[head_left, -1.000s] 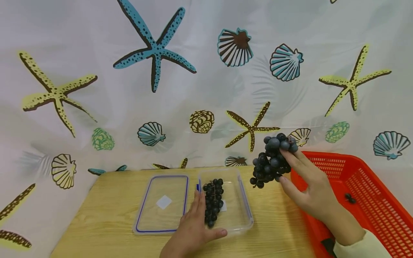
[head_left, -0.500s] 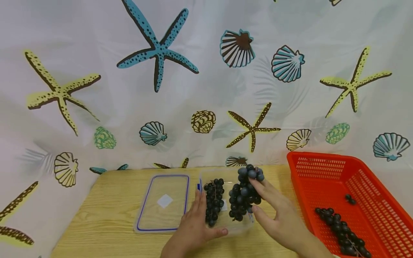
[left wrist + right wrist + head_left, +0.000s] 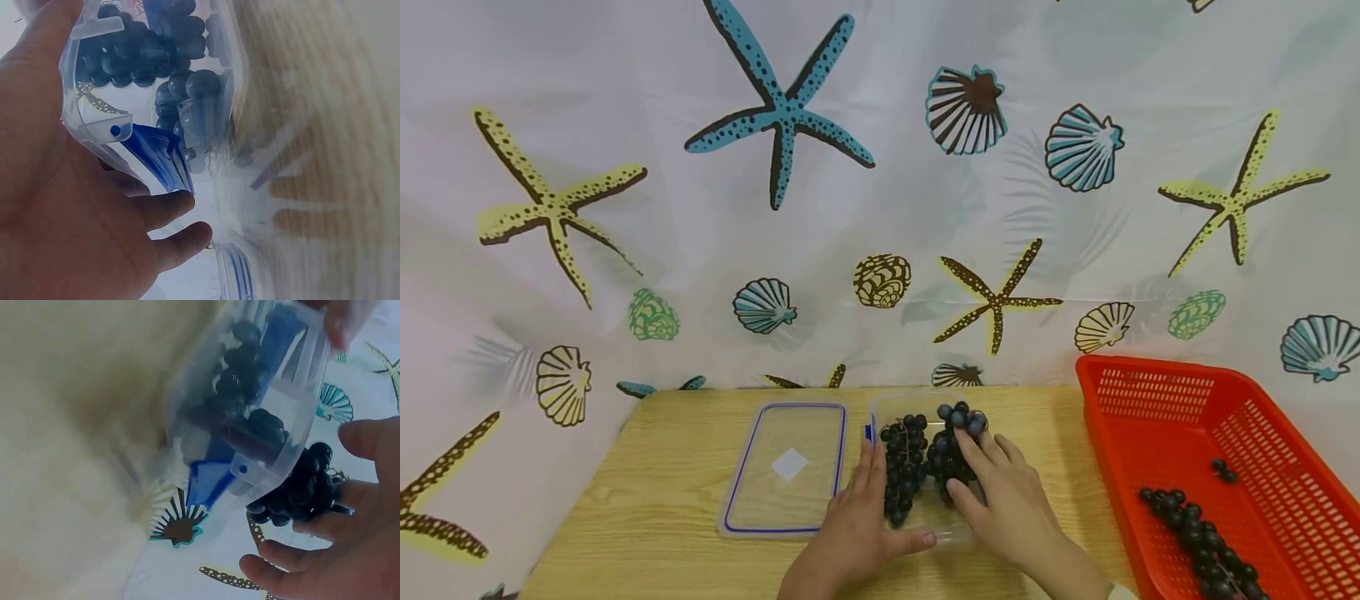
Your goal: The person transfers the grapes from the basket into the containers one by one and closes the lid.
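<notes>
My left hand (image 3: pixel 852 529) rests along the left side of a clear plastic container (image 3: pixel 953 536), its fingers straight and its thumb stretched across the front. Against that left side, inside, lies one bunch of dark grapes (image 3: pixel 902 471). With my right hand (image 3: pixel 1011 504) I hold a second bunch of dark grapes (image 3: pixel 946 457) at the container's right half, fingers over its top and thumb at its near side. From the right wrist view this held bunch (image 3: pixel 303 487) shows by the container's rim, partly behind the clear wall. Blue clips (image 3: pixel 159 153) hang at the container's sides.
The container's blue-edged lid (image 3: pixel 786 508) lies flat on the wooden table (image 3: pixel 647 483) to the left. A red basket (image 3: pixel 1105 450) stands at the right, with a long bunch of grapes (image 3: pixel 1202 542) and a small loose cluster (image 3: pixel 1223 470) inside. A patterned curtain hangs behind.
My right hand has carried its grapes left and down, from beside the red basket to the container. The left hand stays at the container's side.
</notes>
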Demonstrator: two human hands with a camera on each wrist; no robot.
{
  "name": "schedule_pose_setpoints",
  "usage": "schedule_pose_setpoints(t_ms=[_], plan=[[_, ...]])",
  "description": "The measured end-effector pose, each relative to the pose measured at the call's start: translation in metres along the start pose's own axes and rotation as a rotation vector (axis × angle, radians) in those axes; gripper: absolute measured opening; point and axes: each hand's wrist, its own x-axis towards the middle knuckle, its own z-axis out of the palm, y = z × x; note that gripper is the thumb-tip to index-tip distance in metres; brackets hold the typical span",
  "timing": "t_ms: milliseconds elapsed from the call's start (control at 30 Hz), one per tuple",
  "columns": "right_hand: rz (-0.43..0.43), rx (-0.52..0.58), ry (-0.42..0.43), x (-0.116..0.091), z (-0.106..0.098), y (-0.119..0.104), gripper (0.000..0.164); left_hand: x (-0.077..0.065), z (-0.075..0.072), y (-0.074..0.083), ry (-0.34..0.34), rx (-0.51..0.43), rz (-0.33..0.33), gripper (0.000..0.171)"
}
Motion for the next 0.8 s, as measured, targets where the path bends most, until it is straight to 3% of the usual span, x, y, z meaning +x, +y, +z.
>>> schedule_pose_setpoints(t_ms=[500, 700, 800], plan=[[0.064, -0.126, -0.241, 0.086, -0.002, 0.002, 0.061, 0.001, -0.003, -0.001, -0.022, -0.012, 0.003, 0.132], [0.061, -0.078, -0.379, 0.114, 0.004, 0.016, 0.054, 0.003, -0.004, -0.003, -0.049, -0.026, -0.010, 0.131], [0.031, -0.085, -0.431, 0.120, 0.000, 0.018, 0.040, 0.003, -0.003, -0.004, -0.058, -0.038, -0.012, 0.130]])
